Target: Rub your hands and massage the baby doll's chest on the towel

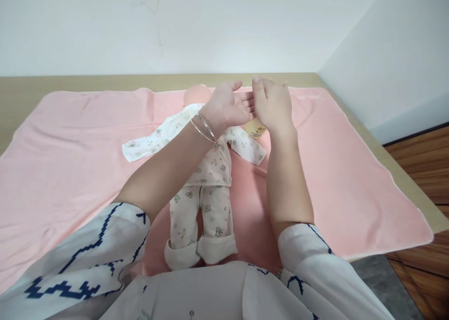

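My left hand [229, 105] is open, palm up, its fingers stretched toward my right hand [273, 104]. The right hand stands on edge with its back toward me and its thumb raised; its other fingers are mostly hidden. The left fingertips meet or pass behind the right palm. Below both hands lies a doll [197, 95] on its back, dressed in a white printed top [213, 168] and matching trousers [213, 212] with turned-up cuffs. Its head is partly covered by my left hand. A yellowish rounded container [255, 129] with dark lettering shows beneath my hands, beside the doll's sleeve.
A pink blanket [333, 179] covers most of the wooden table [105, 81]. White walls [224, 30] stand behind and to the right. Brown wood-patterned panels [424, 170] show at the right, past the table edge.
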The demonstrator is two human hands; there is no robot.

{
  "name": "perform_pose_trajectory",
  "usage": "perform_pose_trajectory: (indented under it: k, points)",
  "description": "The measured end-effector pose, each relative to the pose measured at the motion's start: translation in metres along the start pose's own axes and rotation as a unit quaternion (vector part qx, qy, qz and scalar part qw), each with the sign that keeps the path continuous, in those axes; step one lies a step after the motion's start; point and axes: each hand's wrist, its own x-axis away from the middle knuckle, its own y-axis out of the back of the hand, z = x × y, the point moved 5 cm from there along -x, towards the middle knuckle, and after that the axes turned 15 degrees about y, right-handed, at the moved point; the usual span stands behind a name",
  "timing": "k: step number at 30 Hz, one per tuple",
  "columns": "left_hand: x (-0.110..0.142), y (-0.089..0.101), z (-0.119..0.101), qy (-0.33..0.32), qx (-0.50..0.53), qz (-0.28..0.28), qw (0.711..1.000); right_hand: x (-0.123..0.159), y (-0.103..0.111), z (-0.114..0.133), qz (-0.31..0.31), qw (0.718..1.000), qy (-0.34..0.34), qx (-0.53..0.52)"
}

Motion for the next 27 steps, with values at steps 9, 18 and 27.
perform_pose_trajectory:
  k: [9, 18, 27]
  points:
    - [0.023, 0.013, 0.017, 0.034, 0.121, 0.068, 0.99, -0.004, -0.014, -0.004, 0.0, 0.996, -0.026, 0.08]
    - [0.1, 0.072, 0.047, 0.062, 0.359, 0.129, 0.922, -0.008, 0.0, 0.005, 0.013, 0.986, -0.157, 0.053]
    - [0.127, 0.102, 0.027, -0.025, 0.37, 0.062, 0.927, -0.007, 0.002, 0.008, 0.033, 0.975, -0.214, 0.048]
